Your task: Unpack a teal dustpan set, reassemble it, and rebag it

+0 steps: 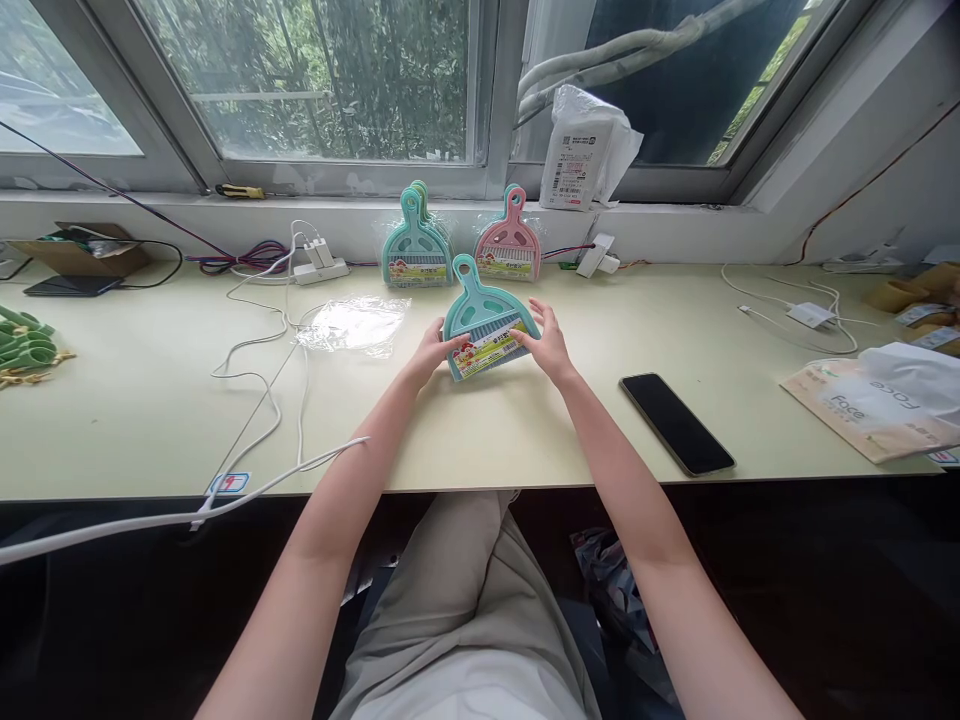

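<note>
A teal mini dustpan and brush set (486, 303) with a printed label across its bristles stands tilted over the table in front of me. My left hand (433, 352) grips its lower left edge, thumb on the front. On the right edge, my right hand (549, 345) presses its thumb against the label, with the other fingers partly raised behind. Beyond it, teal dustpan sets (415, 238) in clear wrap lean against the wall under the window. Beside them leans a pink dustpan set (511, 235). A crumpled clear plastic bag (356, 325) lies left of my left hand.
White cables (262, 400) trail across the table's left side from a power strip (321, 270). At right lie a black phone (677, 424), a tissue pack (877, 400) and a charger (811, 315). A wrapped box (577, 160) stands on the sill; green bundles (26, 345) sit far left.
</note>
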